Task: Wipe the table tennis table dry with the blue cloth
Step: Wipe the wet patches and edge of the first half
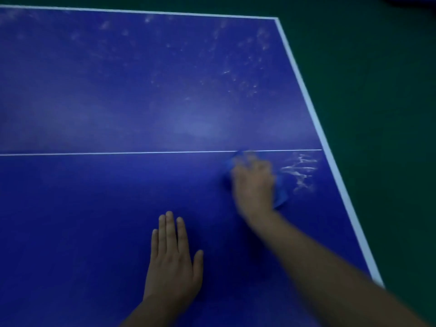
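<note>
Right hand [253, 182] rests on the crumpled blue cloth [282, 197], grip blurred, clenched or flat I cannot tell; cloth lies under the white centre line [118, 153], near the blue table tennis worktop's [94, 208] white right edge [330, 142]; left hand [173, 267] released, flat on open worktop.

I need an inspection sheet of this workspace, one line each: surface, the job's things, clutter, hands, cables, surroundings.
Surface: blue table tennis table; pale wet-looking streaks near the right edge; speckled droplets over the far half, beyond the white centre line.
Job's things: blue cloth under the right hand, on the near side of the line.
Clutter: nothing seen.
Hands: right hand on the cloth, too blurred to tell its grip; left hand flat on the table, fingers straight.
Cables: nothing seen.
Surroundings: green floor past the table's right edge.
</note>
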Demonstrator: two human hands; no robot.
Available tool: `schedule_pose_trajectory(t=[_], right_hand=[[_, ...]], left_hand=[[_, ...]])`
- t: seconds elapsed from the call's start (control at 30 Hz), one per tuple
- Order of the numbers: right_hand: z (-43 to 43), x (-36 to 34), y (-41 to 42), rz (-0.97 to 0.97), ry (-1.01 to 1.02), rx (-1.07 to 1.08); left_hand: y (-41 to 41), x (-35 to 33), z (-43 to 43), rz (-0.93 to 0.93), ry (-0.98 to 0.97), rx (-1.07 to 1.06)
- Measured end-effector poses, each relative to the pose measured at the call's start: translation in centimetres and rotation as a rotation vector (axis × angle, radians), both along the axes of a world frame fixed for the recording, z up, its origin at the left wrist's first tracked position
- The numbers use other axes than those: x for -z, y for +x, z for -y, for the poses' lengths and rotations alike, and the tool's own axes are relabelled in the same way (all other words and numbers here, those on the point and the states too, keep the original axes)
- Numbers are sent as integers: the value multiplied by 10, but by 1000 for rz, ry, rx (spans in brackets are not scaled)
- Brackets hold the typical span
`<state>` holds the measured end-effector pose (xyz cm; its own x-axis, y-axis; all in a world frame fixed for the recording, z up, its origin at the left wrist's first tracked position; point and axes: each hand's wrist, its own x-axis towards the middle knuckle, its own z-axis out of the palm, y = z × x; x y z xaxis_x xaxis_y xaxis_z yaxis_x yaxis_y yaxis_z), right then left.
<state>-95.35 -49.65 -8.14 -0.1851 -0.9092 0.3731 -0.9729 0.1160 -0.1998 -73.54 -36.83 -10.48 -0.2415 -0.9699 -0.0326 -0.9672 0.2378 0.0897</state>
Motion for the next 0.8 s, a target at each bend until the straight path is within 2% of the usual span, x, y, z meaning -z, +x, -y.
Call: schedule_pose_trajectory(t=[0.03, 0.1, 0.17, 0.2, 0.27, 0.33, 0.37, 0.43, 0.5, 0.57, 0.63, 0.7, 0.77, 0.8], right_hand=[[-22, 8, 27, -34, 72, -156], [-51, 15, 41, -39, 158, -312], [-31, 20, -17, -75, 93, -295], [-15, 19, -58, -141, 118, -193], [20, 10, -155, -159, 193, 159], [34, -4, -238, 44, 242, 442], [37, -12, -254, 145, 227, 481], [34, -27, -236, 218, 131, 388], [16, -31, -168, 148, 33, 169], [-30, -16, -82, 37, 73, -109], [-87, 3, -13, 78, 184, -308], [-107, 11, 15, 45, 251, -472], [-74, 16, -5, -30, 171, -498], [-49, 14, -26, -81, 158, -404]], left_hand=[[-13, 2, 3, 2, -9, 21], [-39, 6, 7, 8, -4, 52], [-59, 10, 10, 27, 24, 65], [-65, 12, 10, 48, 37, 65], [-69, 14, 11, 88, 50, 67], [-68, 14, 10, 103, 55, 62], [-68, 14, 9, 102, 52, 60], [-70, 11, 8, 100, 50, 65], [-63, 14, 9, 80, 60, 71], [-56, 14, 10, 10, 67, 90], [-54, 10, 7, -107, 57, 75], [-49, 4, 0, -153, 63, -22], [-43, -4, -12, -141, 87, -103], [-39, -6, -21, -120, 117, -126]])
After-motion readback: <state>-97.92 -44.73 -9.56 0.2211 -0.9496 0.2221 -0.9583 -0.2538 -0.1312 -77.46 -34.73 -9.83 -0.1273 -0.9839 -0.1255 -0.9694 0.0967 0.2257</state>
